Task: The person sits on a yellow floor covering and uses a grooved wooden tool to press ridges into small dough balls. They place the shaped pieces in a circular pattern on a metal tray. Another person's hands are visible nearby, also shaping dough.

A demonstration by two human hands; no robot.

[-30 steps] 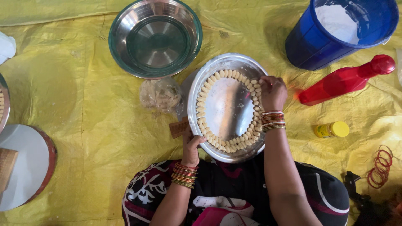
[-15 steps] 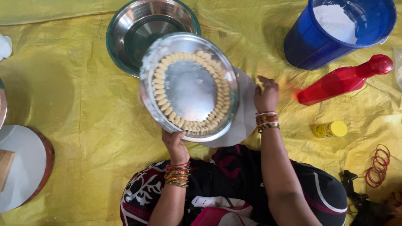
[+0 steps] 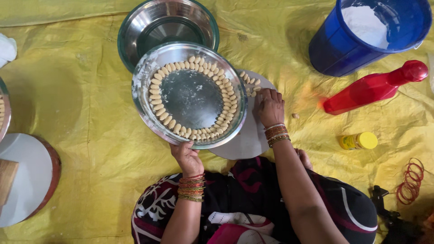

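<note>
— What does the left hand [image 3: 187,158] hold?
— Its grip is clenched on the near rim of the steel plate [image 3: 145,77], ringed with small dough pieces [image 3: 158,106], lifted over the yellow sheet [image 3: 81,104].
— And the right hand [image 3: 269,107]?
— Fingers curled, pressing on loose pieces [image 3: 249,80] on the round board [image 3: 246,140] just right of the plate.
— Farther off?
— A steel bowl [image 3: 167,25]; far right, a blue bucket [image 3: 334,49] and red bottle [image 3: 375,88].

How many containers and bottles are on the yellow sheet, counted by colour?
Silver: 2, the round steel plate in the left hand and the steel bowl.
Blue: 1, the plastic bucket.
Red: 1, the plastic bottle.
Yellow: 1, the small jar.
Total: 5.
</note>
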